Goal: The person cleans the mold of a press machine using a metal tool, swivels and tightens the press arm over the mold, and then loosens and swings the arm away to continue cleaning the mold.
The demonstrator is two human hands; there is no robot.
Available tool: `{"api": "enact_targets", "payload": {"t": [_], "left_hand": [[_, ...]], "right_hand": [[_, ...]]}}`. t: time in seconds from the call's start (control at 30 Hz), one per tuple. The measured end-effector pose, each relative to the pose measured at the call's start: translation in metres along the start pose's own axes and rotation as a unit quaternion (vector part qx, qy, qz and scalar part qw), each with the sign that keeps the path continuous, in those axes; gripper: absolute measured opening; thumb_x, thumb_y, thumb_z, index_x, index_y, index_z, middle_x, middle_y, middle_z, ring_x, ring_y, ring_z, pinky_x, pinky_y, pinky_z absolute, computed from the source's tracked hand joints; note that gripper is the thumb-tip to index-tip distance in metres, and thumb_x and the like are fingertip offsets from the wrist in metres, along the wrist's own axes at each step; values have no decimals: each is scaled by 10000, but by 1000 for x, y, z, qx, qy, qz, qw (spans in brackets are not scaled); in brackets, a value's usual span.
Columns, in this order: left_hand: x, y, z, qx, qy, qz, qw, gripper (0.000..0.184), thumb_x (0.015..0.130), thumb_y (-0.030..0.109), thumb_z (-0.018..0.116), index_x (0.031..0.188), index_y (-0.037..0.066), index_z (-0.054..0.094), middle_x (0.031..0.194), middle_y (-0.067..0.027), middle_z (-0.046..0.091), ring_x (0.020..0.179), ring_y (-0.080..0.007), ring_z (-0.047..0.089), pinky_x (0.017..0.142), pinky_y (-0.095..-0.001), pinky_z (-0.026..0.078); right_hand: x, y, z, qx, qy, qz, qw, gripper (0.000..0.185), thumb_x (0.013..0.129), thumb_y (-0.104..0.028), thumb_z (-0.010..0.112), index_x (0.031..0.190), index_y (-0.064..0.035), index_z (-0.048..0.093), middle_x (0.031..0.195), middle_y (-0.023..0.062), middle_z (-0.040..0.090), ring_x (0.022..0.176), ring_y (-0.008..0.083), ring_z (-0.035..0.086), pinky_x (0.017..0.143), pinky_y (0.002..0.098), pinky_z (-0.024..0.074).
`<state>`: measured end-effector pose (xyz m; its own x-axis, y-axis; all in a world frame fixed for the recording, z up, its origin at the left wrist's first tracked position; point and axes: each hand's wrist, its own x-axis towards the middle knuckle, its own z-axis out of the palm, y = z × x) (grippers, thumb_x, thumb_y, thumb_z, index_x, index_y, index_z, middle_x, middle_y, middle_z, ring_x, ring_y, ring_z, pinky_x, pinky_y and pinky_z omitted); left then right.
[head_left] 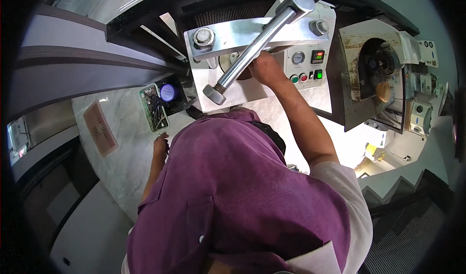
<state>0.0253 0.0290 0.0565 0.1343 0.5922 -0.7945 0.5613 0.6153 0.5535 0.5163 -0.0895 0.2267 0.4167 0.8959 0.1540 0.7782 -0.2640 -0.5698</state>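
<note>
My right hand (266, 68) reaches under the metal crossbar of a white machine (213, 97), beside a round opening; its fingertips are hidden behind a thick steel handle (255, 48). To the right of that hand are a gauge (298, 57), a lit digital display (317, 56) and coloured buttons. My left hand (161, 142) hangs low at the left, its fingers curled in, near the end of a green-rimmed tray (166, 127) of small metal parts. Whether it holds anything is too small to tell.
A blue-lidded container (168, 92) stands beside the tray. On the marble surface at left lies a pinkish sheet (100, 128). A second machine with a dark round opening (376, 58) stands at right, past a dark frame panel (353, 99). Large bolts (204, 37) top the crossbar.
</note>
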Motion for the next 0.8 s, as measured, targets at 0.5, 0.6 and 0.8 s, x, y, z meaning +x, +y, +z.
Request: {"api": "enact_targets", "payload": {"t": [0.5,0.6,0.8], "left_hand": [[5,-52,-16,43,-21,-15,999,334,865,283,523,1029,2,596,769,-82,583,544,-162,500,514,-279,392],[-3,-32,-9,-45,17,-75,996,312,847,311,550,957,24,604,671,-46,517,484,-157,427,495,-277,359],[11,-58,-12,122,-51,77,988,318,855,282,516,999,11,600,800,-125,629,566,-201,533,562,-315,417]], "right_hand": [[2,12,16,-146,25,-42,988,221,807,-247,623,905,-50,623,712,160,619,648,308,625,576,411,494],[-21,-15,-6,220,150,254,930,282,892,-300,550,846,-29,615,614,97,577,541,185,568,495,322,447],[-55,-23,-48,375,233,289,850,406,964,-374,411,798,-31,550,581,20,521,497,66,448,458,215,352]]}}
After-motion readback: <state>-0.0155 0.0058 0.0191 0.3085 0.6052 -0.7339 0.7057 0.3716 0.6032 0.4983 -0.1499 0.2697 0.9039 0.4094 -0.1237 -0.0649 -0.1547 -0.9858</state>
